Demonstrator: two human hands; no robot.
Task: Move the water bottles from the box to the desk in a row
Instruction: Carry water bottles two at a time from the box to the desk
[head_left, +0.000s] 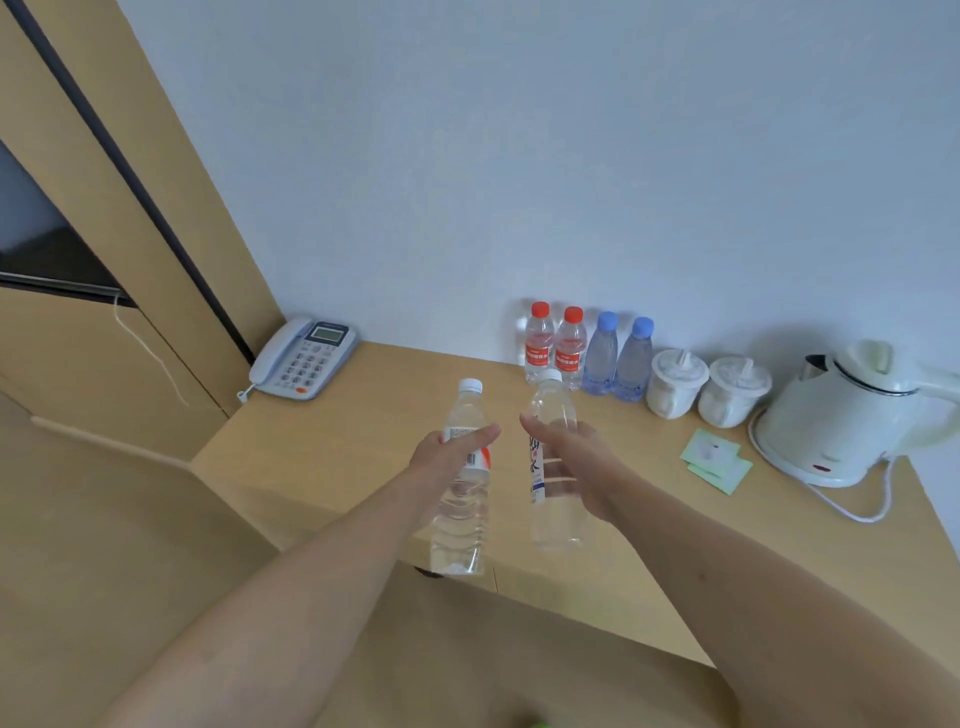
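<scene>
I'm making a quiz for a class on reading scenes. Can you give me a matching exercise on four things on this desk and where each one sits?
Things:
1. phone
2. kettle
3. red-capped bottles
4. green packets

Places:
A. far right of the desk
B. flat on the desk, in front of the two white cups
C. far left corner
D. against the wall, left of the blue-capped bottles

Pairs: 1-C, 2-A, 3-D, 4-B
</scene>
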